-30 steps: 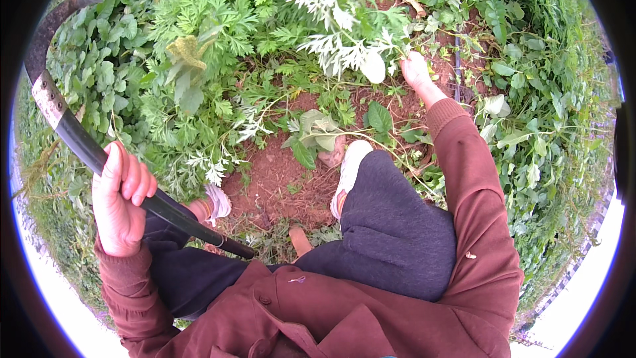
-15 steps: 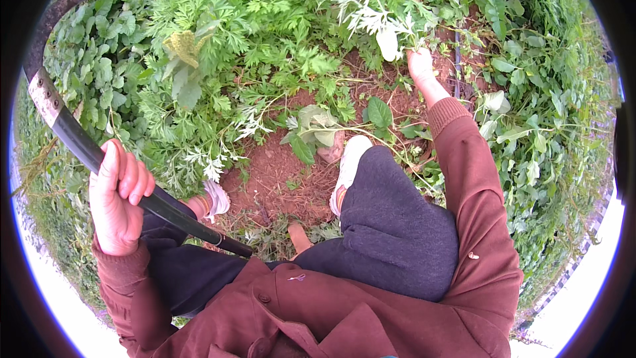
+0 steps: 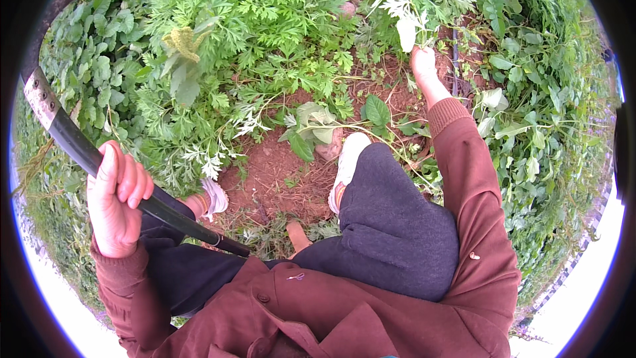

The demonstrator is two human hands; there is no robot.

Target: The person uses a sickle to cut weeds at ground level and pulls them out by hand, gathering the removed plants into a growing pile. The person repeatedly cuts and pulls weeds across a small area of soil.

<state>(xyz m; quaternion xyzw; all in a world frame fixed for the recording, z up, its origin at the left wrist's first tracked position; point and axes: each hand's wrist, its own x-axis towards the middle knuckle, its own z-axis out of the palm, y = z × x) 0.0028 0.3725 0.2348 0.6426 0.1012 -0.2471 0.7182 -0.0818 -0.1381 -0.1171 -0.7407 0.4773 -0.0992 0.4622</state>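
Note:
My left hand (image 3: pixel 120 202) is closed round the long black handle of a sickle (image 3: pixel 73 138). Its dark curved blade rises at the far left, and the handle's butt end lies near my lap. Out in front, my right hand (image 3: pixel 425 69) is closed on the stems of a bunch of leafy weeds (image 3: pixel 414 3), whose pale leaf undersides show above the fist. Some of the gripped stems are hidden inside the fingers. Bright green feathery weeds (image 3: pixel 258 20) grow thickly to the left of that hand.
Reddish soil (image 3: pixel 278 176) with dry litter lies between my white shoes (image 3: pixel 350 162). Dark thin tubing (image 3: pixel 456 59) runs along the ground beside my right hand. Broad-leaved vines (image 3: pixel 530 93) spread on the right, and more leafy plants (image 3: pixel 99 59) stand behind the sickle.
The bunch in my right hand has shifted right, with the hand moving only slightly. Soil and a pinkish stone now show to its left. The sickle has barely moved.

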